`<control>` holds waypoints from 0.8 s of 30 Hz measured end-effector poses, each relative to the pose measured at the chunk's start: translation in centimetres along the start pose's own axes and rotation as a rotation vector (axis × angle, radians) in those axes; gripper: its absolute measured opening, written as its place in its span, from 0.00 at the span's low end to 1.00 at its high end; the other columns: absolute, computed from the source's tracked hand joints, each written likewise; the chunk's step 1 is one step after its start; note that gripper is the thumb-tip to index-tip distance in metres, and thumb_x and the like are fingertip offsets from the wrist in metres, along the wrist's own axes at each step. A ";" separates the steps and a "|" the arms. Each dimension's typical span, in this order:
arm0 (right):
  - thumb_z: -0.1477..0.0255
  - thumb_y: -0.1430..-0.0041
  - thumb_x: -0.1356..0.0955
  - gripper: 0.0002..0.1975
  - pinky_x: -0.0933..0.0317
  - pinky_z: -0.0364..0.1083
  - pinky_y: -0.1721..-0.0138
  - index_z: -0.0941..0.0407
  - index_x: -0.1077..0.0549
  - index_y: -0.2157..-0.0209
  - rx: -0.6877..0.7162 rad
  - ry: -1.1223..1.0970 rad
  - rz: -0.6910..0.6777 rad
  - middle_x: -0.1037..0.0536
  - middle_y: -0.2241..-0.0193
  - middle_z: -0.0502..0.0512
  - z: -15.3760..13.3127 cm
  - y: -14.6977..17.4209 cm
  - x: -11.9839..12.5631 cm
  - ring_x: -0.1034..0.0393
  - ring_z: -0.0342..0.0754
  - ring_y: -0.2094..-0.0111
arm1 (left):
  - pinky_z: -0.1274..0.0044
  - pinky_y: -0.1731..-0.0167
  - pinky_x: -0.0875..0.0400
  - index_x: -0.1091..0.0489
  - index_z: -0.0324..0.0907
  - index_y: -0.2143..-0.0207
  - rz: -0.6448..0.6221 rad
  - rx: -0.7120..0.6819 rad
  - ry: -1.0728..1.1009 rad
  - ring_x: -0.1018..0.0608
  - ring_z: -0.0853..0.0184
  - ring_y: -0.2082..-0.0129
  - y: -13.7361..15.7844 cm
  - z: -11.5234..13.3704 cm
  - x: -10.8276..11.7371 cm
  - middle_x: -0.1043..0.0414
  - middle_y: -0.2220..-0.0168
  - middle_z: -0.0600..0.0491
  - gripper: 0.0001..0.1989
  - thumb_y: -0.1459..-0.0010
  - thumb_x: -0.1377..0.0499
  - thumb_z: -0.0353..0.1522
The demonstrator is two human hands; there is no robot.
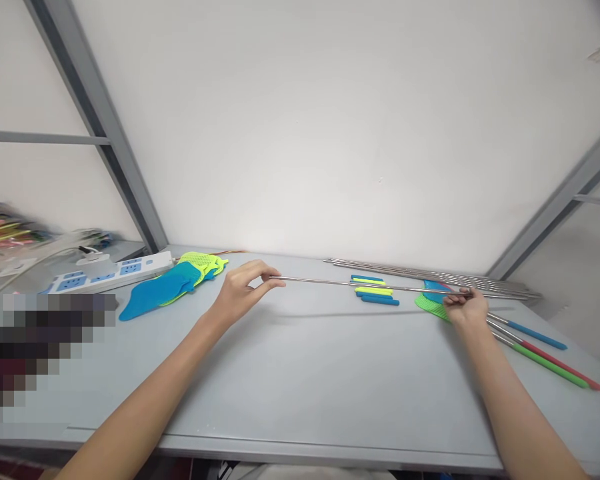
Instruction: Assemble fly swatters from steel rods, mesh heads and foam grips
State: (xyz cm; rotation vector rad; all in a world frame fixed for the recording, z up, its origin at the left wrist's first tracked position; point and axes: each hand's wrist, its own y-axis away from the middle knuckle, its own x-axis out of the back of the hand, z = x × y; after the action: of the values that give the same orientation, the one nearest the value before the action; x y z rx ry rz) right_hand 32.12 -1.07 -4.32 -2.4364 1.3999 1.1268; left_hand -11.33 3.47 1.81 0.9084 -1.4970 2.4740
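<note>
My left hand point(245, 288) pinches the left end of a thin metal rod point(313, 281) between thumb and fingers. Farther along, my right hand point(466, 308) has its fingers closed round the same rod near its right end. The rod is held nearly level above the table, and its shadow falls below it. Behind the rod's middle lie several short blue and yellow handle sleeves point(377, 299). Beside and partly behind my right hand are fly swatters with blue and green heads point(433, 307) and metal shafts, their blue, red and green handles point(553, 363) pointing right.
Loose blue and yellow-green swatter heads point(160, 291) are piled at the left, next to a white power strip point(130, 270). Several metal rods point(480, 283) lie along the back wall at right. Grey frame posts point(125, 153) stand at both sides. A blurred-out patch covers the lower left.
</note>
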 end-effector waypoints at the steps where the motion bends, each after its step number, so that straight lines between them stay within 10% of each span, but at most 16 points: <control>1: 0.75 0.47 0.46 0.11 0.56 0.36 0.91 0.57 0.46 0.82 0.001 -0.001 0.008 0.55 0.91 0.41 0.0 0.0 0.0 0.56 0.35 0.91 | 0.80 0.73 0.38 0.34 0.41 0.76 -0.011 0.017 -0.019 0.32 0.72 0.76 0.0 0.0 0.0 0.33 0.77 0.56 0.04 0.52 0.44 0.33; 24: 0.73 0.49 0.46 0.12 0.56 0.37 0.94 0.56 0.46 0.84 -0.005 0.014 0.061 0.54 0.91 0.43 -0.5 -0.6 0.4 0.55 0.36 0.91 | 0.82 0.79 0.42 0.38 0.42 0.74 -0.342 0.192 -0.056 0.34 0.72 0.74 -0.1 0.5 -0.1 0.36 0.75 0.56 0.12 0.47 0.54 0.39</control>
State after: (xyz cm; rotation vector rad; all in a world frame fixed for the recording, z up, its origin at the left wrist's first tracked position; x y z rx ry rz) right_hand 32.98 -1.15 -4.38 -2.4261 1.4864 1.1290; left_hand -11.02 3.14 2.01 1.1632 -1.0244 2.3793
